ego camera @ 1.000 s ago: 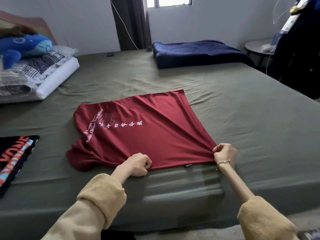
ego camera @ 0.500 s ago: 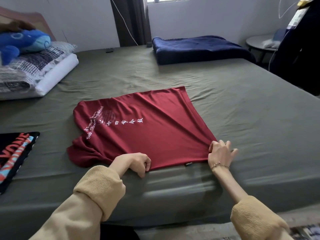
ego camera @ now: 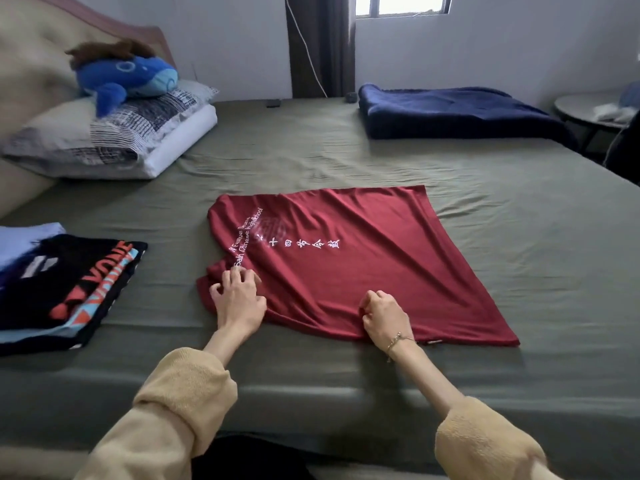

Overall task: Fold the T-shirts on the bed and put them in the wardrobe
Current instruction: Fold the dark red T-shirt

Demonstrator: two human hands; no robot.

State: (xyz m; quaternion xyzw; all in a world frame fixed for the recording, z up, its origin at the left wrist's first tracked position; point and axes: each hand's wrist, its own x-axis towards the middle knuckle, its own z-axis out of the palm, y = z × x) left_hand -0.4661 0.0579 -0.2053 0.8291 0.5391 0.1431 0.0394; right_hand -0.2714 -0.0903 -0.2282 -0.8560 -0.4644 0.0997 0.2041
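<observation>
- Sleeves: tan, fuzzy, pushed up on both forearms, which reach from the near edge onto the bed (ego camera: 519, 216).
- Right hand (ego camera: 386, 315): knuckles up at the near hem of the red shirt (ego camera: 374, 258), fingers curled into the cloth and pinching a bunched fold; a thin bracelet (ego camera: 398, 341) sits at the wrist.
- Left hand (ego camera: 239, 299): lies left of the right one, on the shirt's crumpled sleeve corner, fingers spread and lightly bent, pressing on the cloth without gripping it.
- Red shirt: spread flat on the green sheet, white lettering up, running away from both hands and to their right.
- Folded shirts (ego camera: 65, 285): stacked well left of the left hand, a black printed one on top.
- Pillows (ego camera: 114, 140): far left beyond the stack, with a blue plush (ego camera: 128, 77) on them.
- Navy blanket (ego camera: 446, 112): folded at the bed's far right, past the shirt.
- Round table (ego camera: 588, 109): beside the far right corner.
</observation>
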